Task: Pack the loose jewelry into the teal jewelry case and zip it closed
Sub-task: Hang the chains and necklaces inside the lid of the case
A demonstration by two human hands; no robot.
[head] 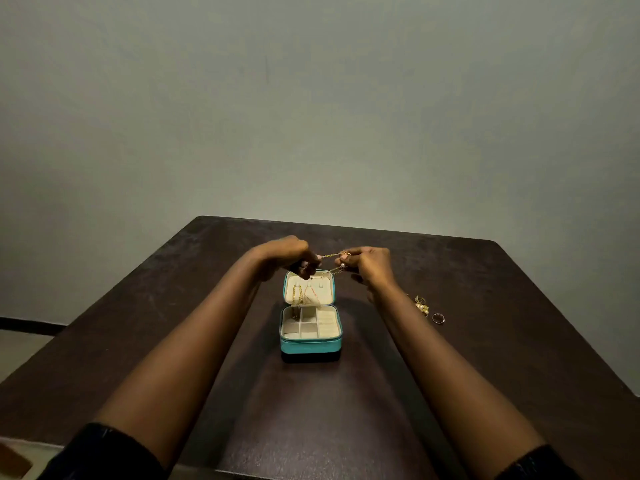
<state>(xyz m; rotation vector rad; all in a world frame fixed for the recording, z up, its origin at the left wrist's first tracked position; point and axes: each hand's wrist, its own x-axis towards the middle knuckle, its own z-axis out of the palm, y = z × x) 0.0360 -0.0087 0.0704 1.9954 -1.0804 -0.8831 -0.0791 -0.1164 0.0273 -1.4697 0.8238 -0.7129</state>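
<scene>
**Gold chain held over the open case**

The left hand [287, 254] and right hand [370, 265] each pinch 1 end of a chain [330, 255]; the curled fingers hide its clasp. The teal case [310, 344] stands open beneath them. Right of the right hand lie blurred gold pieces [421, 304] and 1 ring [438, 318].

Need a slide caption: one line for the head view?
Left hand and right hand hold a gold chain over the open teal case.
</scene>
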